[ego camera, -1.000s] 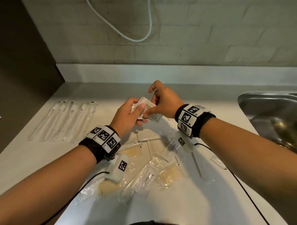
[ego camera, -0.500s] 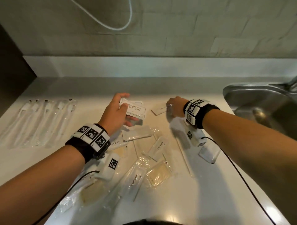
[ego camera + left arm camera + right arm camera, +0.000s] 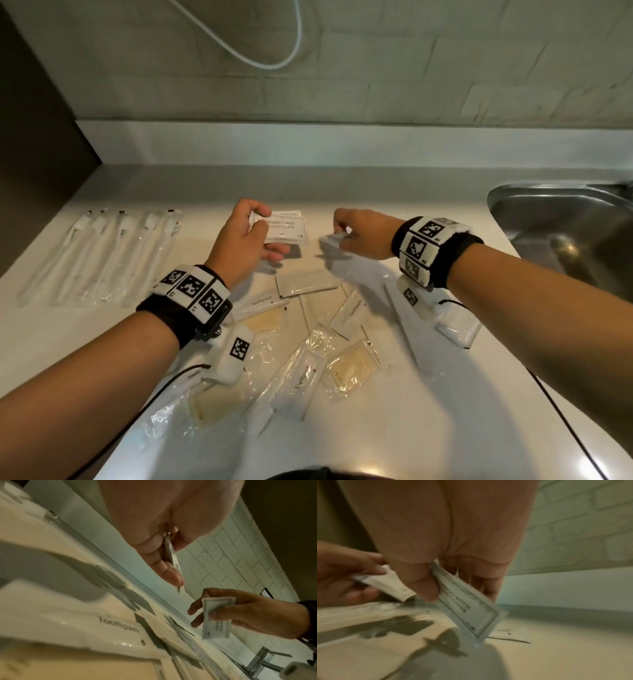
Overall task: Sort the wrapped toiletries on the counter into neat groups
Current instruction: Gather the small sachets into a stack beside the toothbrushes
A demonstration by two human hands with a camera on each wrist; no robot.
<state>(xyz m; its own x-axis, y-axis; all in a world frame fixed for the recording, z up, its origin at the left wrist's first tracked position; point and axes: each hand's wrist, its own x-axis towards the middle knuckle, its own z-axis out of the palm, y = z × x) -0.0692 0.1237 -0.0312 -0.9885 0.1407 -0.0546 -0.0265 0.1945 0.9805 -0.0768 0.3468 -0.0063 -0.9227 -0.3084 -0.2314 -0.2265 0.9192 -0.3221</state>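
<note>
My left hand (image 3: pixel 255 221) holds a small stack of white shampoo-with-conditioner sachets (image 3: pixel 286 228) above the back of the counter, thumb on top. The left wrist view shows that stack (image 3: pixel 171 555) edge-on between the fingers. My right hand (image 3: pixel 342 233) is a short way to the right and pinches one more sachet (image 3: pixel 331 238) just above the counter. In the right wrist view the thumb and fingers grip this sachet (image 3: pixel 467 609), which tilts downward. Wrapped toothbrushes (image 3: pixel 113 253) lie in a row at the left.
A loose pile of toothpaste packets (image 3: pixel 301 375), clear flat packets (image 3: pixel 352 368) and thin wrapped sticks lies on the white counter (image 3: pixel 428 428) in front of my hands. A steel sink (image 3: pixel 565 233) is at the right. A tiled wall runs behind.
My right hand left the stack, reached down to a sachet on the counter to the right and has lifted it. The left hand kept its stack and stayed roughly in place.
</note>
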